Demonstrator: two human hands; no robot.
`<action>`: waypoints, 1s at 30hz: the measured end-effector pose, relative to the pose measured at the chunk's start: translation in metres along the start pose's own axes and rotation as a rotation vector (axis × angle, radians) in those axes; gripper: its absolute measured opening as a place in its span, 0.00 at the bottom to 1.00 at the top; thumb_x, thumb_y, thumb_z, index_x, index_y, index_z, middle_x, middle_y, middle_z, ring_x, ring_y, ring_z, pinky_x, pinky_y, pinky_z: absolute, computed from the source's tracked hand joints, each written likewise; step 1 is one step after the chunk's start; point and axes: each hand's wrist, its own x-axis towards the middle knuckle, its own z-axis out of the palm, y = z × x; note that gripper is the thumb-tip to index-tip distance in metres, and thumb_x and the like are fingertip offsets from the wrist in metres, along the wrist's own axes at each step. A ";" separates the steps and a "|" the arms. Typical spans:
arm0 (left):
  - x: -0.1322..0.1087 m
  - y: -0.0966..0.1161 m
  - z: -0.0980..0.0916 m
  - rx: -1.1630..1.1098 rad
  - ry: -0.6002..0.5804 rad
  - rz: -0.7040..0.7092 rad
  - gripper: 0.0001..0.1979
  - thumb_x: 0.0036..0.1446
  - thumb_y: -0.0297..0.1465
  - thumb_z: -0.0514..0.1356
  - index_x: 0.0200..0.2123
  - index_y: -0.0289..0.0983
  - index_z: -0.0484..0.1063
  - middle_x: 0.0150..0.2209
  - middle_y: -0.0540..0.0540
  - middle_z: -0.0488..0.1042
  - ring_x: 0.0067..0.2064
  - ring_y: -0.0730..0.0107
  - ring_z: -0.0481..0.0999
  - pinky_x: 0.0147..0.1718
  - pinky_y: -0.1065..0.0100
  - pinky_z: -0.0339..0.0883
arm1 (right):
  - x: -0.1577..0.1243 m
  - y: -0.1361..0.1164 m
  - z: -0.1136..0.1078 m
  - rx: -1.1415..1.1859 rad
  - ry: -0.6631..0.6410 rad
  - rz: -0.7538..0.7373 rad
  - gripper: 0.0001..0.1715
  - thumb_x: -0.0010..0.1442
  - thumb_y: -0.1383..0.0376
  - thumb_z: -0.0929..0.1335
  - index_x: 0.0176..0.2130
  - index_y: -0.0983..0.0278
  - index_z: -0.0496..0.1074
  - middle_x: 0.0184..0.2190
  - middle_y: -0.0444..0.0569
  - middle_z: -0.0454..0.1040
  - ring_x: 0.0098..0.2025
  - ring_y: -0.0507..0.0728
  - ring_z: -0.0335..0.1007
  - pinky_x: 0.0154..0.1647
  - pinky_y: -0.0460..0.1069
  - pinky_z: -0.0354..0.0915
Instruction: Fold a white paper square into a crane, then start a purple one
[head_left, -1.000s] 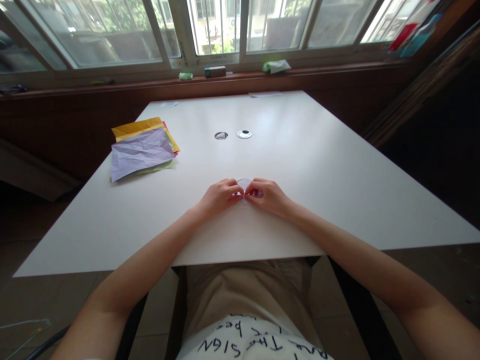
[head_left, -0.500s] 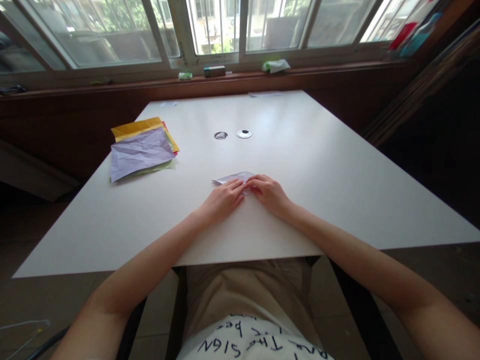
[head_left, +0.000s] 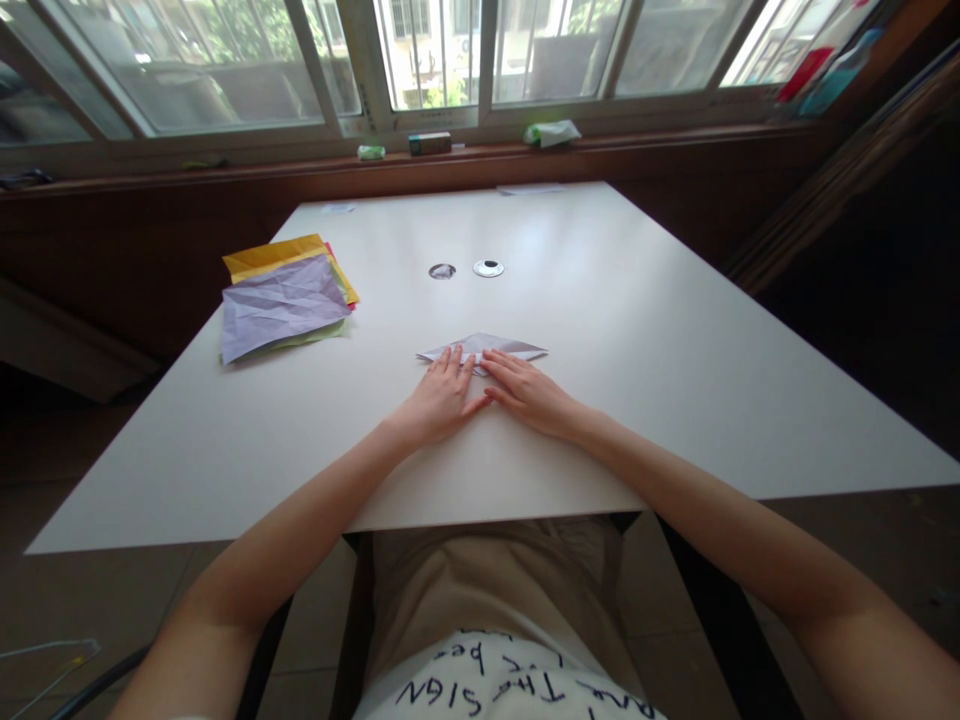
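A small pale lilac folded paper (head_left: 501, 346) lies flat on the white table (head_left: 637, 330), spread into a wide triangle. My left hand (head_left: 439, 398) rests open with its fingers stretched flat on the paper's left half. My right hand (head_left: 525, 388) lies open beside it, fingers flat on the paper's right half. The two hands touch at the middle and cover the paper's near edge.
A stack of creased coloured sheets (head_left: 281, 297), lilac on top of yellow, lies at the table's left. Two round cable ports (head_left: 488, 267) sit in the middle of the table. Small items line the windowsill (head_left: 430, 143) beyond.
The paper was pinched small between both hands; it has since been opened out sideways and pressed flat. Both hands went from pinching to lying with fingers stretched.
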 end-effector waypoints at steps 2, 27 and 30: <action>-0.001 -0.002 -0.005 0.027 -0.005 -0.007 0.33 0.59 0.44 0.46 0.57 0.20 0.53 0.59 0.26 0.53 0.62 0.52 0.51 0.58 0.57 0.48 | 0.000 -0.001 -0.001 -0.006 0.004 0.000 0.26 0.61 0.60 0.57 0.55 0.70 0.61 0.58 0.59 0.58 0.61 0.60 0.51 0.60 0.58 0.53; -0.002 -0.011 -0.004 0.053 -0.122 -0.276 0.41 0.55 0.52 0.43 0.60 0.24 0.48 0.61 0.26 0.47 0.62 0.42 0.46 0.55 0.49 0.49 | -0.005 0.001 0.006 -0.151 0.061 0.292 0.55 0.50 0.36 0.53 0.58 0.78 0.53 0.59 0.71 0.51 0.63 0.70 0.42 0.60 0.63 0.47; -0.002 -0.011 -0.004 0.076 -0.121 -0.274 0.40 0.56 0.51 0.43 0.60 0.24 0.49 0.61 0.26 0.48 0.63 0.44 0.46 0.56 0.48 0.46 | -0.006 0.003 0.008 -0.140 0.093 0.333 0.57 0.49 0.35 0.53 0.58 0.78 0.52 0.60 0.71 0.50 0.63 0.71 0.41 0.60 0.64 0.45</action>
